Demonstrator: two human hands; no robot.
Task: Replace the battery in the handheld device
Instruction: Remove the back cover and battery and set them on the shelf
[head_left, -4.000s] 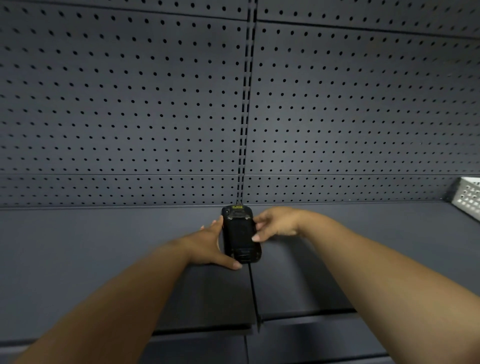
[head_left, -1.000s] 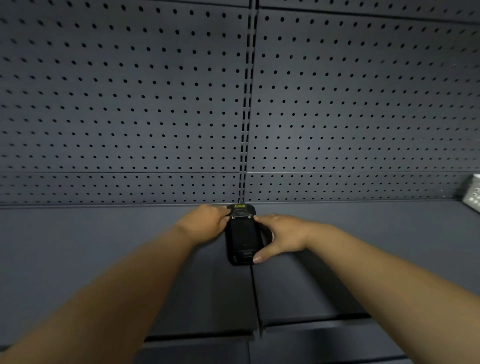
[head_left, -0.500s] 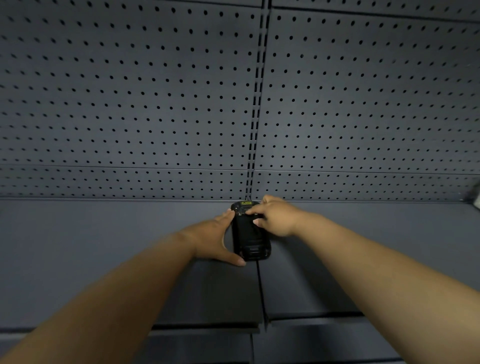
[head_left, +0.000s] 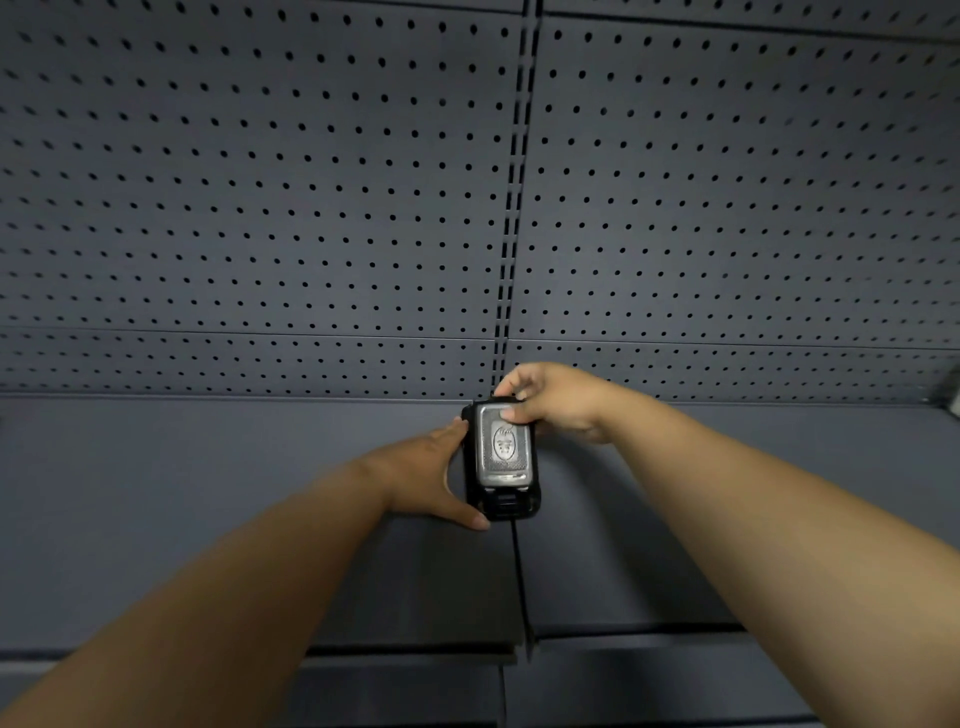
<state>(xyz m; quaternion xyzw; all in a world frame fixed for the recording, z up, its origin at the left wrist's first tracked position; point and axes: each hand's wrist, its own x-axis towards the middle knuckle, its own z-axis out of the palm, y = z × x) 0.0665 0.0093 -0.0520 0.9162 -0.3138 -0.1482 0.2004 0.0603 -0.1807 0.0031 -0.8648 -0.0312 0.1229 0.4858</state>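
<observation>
A black handheld device (head_left: 508, 508) lies back-up on the dark shelf (head_left: 208, 493), close to the rear wall. A grey battery pack (head_left: 505, 446) with an oval mark shows in its back. My right hand (head_left: 558, 400) curls over the device's far end, the thumb pinching the grey pack's top edge. My left hand (head_left: 421, 467) rests against the device's left side, fingers near the top corner and the thumb stretched to the bottom corner. The device's far end is hidden under my right fingers.
A grey pegboard wall (head_left: 260, 208) rises right behind the device, split by a slotted upright (head_left: 511, 208). A seam between two shelf panels (head_left: 519, 582) runs forward from the device. A pale object (head_left: 955, 402) peeks in at the right edge.
The device's back looked plain black before; a grey battery face shows there now. My right hand has shifted to the top end and pinches it. My left hand stays alongside.
</observation>
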